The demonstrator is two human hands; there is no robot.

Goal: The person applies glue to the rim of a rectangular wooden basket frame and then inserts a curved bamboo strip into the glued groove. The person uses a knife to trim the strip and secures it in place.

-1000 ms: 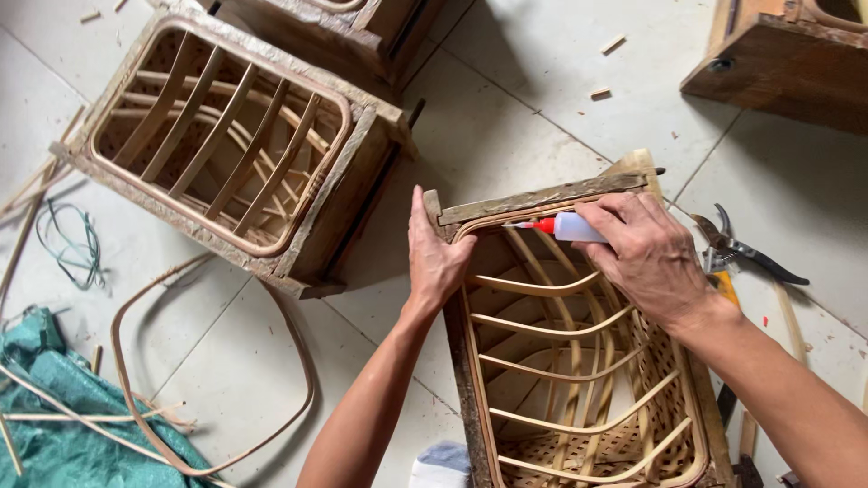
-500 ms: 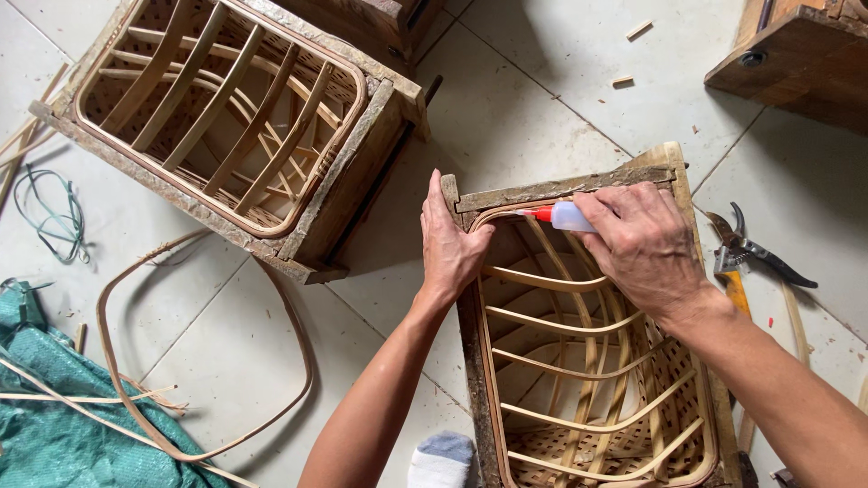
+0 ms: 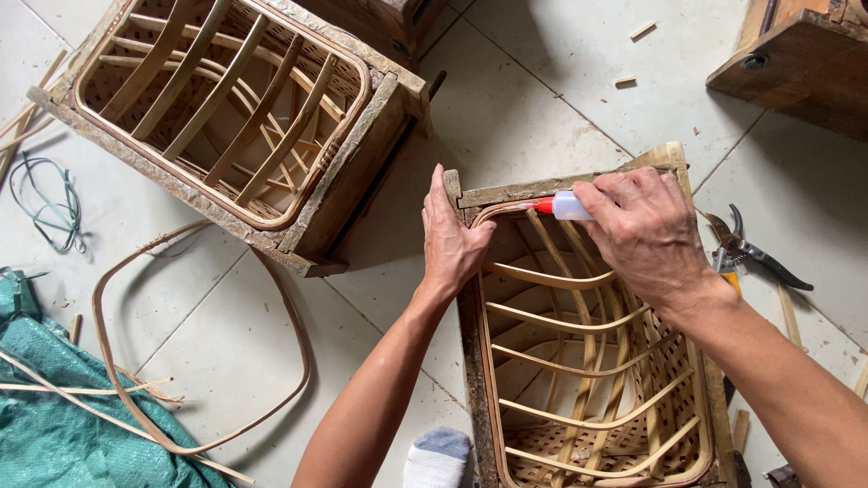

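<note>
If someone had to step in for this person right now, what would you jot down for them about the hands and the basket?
Left hand: pressed flat on the near corner of the wooden mould frame, steadying it.
Right hand: holds a small glue bottle, its red nozzle on the bent rim strip at the frame's top edge.
Basket: sits inside that frame, ribs and woven base in place.
Done: rim strip seated along the top. How much glue is on it cannot be told.
Left: the other rim sides look untouched by the bottle.
Nearby: second frame with basket, loose cane hoop, pruning shears.
</note>
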